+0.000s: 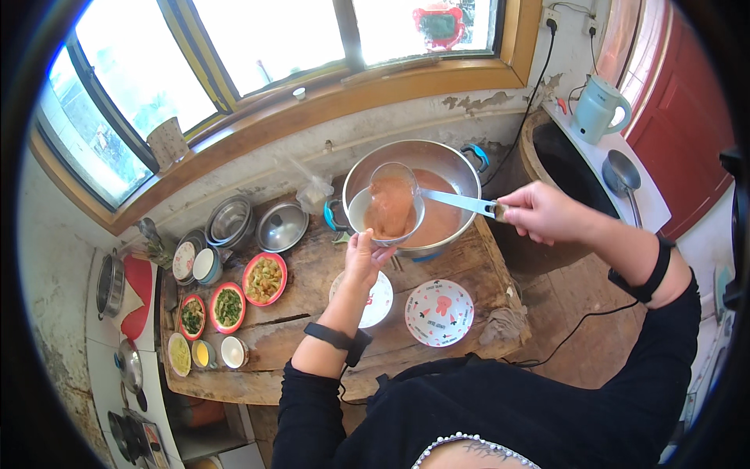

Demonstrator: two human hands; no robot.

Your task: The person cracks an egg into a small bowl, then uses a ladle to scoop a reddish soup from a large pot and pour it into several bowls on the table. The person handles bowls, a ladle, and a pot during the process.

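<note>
My right hand [542, 212] grips the handle of a metal ladle [460, 201], whose bowl is tipped over a white bowl. Reddish-brown soup pours from the ladle into that bowl [357, 216]. The bowl's rim is pinched in my left hand [364, 257], which holds it above the near-left side of a large steel pot [474, 176]. More of the reddish soup [442, 217] lies inside the pot. On the table nearer to me are a white bowl with rabbit and carrot prints [439, 313] and another patterned bowl [378, 302], partly hidden by my left forearm.
Dishes of cooked food [266, 280] and small bowls [234, 353] stand on the left of the wooden table [304, 334]. Behind them are a domed lid [282, 227] and stacked steel basins [229, 220]. A crumpled cloth [504, 325] lies near the right edge. A kettle [599, 111] stands beyond a large vat [530, 138].
</note>
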